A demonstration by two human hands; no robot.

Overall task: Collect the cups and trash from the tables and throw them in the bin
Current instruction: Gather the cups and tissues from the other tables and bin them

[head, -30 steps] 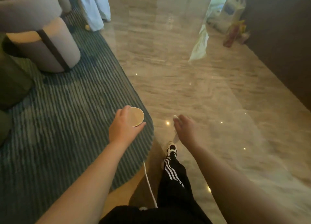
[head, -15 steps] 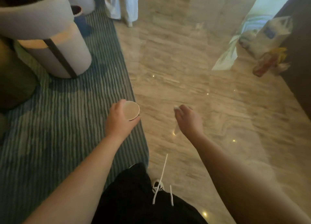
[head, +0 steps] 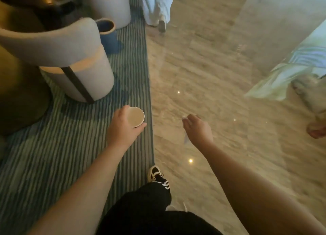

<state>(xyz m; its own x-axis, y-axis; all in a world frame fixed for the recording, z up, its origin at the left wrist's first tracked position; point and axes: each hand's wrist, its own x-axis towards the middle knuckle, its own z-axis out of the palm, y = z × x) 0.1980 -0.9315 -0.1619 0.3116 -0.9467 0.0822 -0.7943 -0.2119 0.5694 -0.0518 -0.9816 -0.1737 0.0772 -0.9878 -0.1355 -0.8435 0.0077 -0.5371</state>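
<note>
Fingers [head: 123,127] round empty cup [head: 135,116] (paper), right hand [head: 198,129] pinching trash [head: 185,137]

My left hand [head: 123,129] covers most of the paper cup [head: 135,116], so I see only its rim and inside. My right hand [head: 198,129] hides nearly all of a white scrap [head: 185,118]; I can't tell what it is. The bags [head: 310,93] at the right edge are blurred and cut off. A person [head: 157,5] ahead is cropped above the legs.
</note>
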